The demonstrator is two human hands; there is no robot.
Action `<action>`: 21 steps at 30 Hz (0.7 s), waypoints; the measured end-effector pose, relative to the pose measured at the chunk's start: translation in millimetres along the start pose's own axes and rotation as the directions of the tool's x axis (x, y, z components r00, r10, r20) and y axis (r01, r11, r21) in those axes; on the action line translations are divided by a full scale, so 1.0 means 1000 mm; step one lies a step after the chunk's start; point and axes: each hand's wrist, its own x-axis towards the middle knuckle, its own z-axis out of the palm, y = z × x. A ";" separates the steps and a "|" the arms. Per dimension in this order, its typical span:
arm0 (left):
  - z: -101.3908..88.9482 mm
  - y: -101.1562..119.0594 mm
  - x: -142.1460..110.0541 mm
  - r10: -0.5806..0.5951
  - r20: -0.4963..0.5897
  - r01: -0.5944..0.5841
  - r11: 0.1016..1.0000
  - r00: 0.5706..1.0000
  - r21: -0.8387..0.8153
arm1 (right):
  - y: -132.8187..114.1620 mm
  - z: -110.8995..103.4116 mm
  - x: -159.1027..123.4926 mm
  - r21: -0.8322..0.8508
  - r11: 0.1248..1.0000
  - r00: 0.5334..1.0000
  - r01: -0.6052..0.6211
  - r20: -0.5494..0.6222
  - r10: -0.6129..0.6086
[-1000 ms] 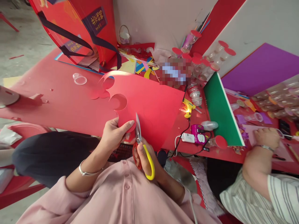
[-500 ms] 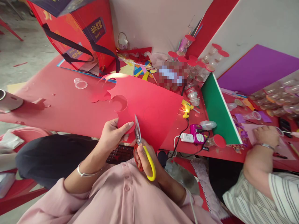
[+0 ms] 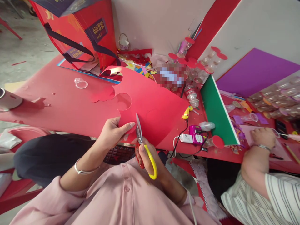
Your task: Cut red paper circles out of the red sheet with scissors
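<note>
A large sheet of red paper (image 3: 150,100) with round notches cut along its left edge is held up over the table's front edge. My left hand (image 3: 112,132) pinches the sheet's lower left part, thumb on top. In my right hand (image 3: 148,157) is a pair of scissors (image 3: 139,128) with one yellow and one red handle. Their blades point up and away, at the paper just right of my left thumb. Part of my right hand is hidden behind the handles. Faint circle outlines show on the sheet. Cut red paper pieces (image 3: 102,95) lie left of it.
A red gift bag (image 3: 93,34) stands at the back left, a clear plastic cup (image 3: 81,83) before it. Right of the paper are a yellow glue gun (image 3: 187,112), a corded purple adapter (image 3: 196,134) and a green board (image 3: 219,109). A co-worker's hand (image 3: 263,137) rests farther right.
The red sheet has turned and shifted slightly to the right and up, now covering part of the glue gun. Both hands keep their grip, and the scissors have barely moved.
</note>
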 end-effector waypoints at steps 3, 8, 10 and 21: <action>0.000 0.001 0.000 -0.010 -0.005 0.010 1.000 1.000 -0.009 | 0.001 0.001 -0.001 0.012 1.000 0.999 -0.029 -0.018 0.029; -0.001 0.000 0.003 -0.039 0.007 0.039 0.999 0.999 -0.027 | 0.002 0.001 0.001 -0.005 1.000 0.999 -0.016 -0.041 0.016; 0.000 0.000 0.006 -0.056 0.010 0.057 0.997 0.998 -0.048 | 0.003 0.002 0.003 -0.006 1.000 0.998 -0.013 -0.054 0.013; 0.025 -0.010 0.016 -0.156 -0.140 0.094 0.924 0.978 -0.371 | 0.004 0.000 0.016 0.047 0.999 0.996 -0.011 -0.082 0.015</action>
